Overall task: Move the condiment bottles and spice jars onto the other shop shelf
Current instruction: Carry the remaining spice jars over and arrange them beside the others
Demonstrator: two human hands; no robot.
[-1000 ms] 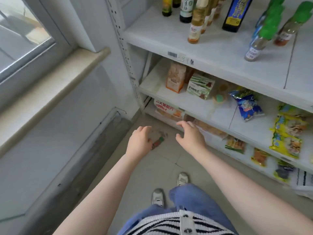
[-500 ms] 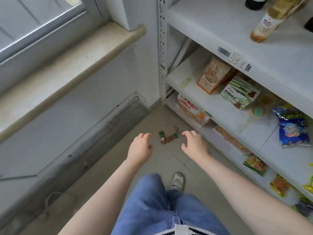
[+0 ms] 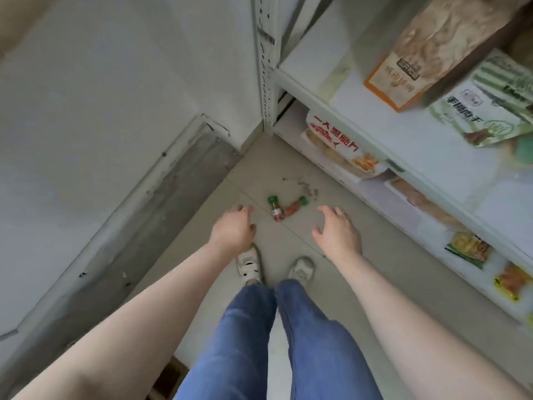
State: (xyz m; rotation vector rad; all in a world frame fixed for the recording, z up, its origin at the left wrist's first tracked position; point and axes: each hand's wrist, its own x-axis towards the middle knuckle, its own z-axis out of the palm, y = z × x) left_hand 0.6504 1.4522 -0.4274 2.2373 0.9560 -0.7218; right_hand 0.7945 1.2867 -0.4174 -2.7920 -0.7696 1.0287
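From the head camera, you are bending over two small clear spice jars with green caps that lie on their sides on the beige tiled floor (image 3: 360,243), near the corner where the white wall meets the white metal shop shelf (image 3: 323,95). The left jar (image 3: 275,208) points its cap away from you; the right jar (image 3: 294,207), filled with something reddish, angles toward the shelf, and their bases touch or nearly so. Your left hand (image 3: 233,229) and right hand (image 3: 336,230) hover either side of the pair, fingers loosely spread and holding nothing; neither touches a jar yet. The risk, as I judge it, lies in the round jars: nudge one with a fingertip and it may roll away under the bottom shelf, and since they lie against each other, lifting one could set the other rolling. A hard knock might also loosen a cap. Count two jars, two empty hands, and two pale shoes (image 3: 248,265) just behind them. Several snack packets lie on the lower shelves.
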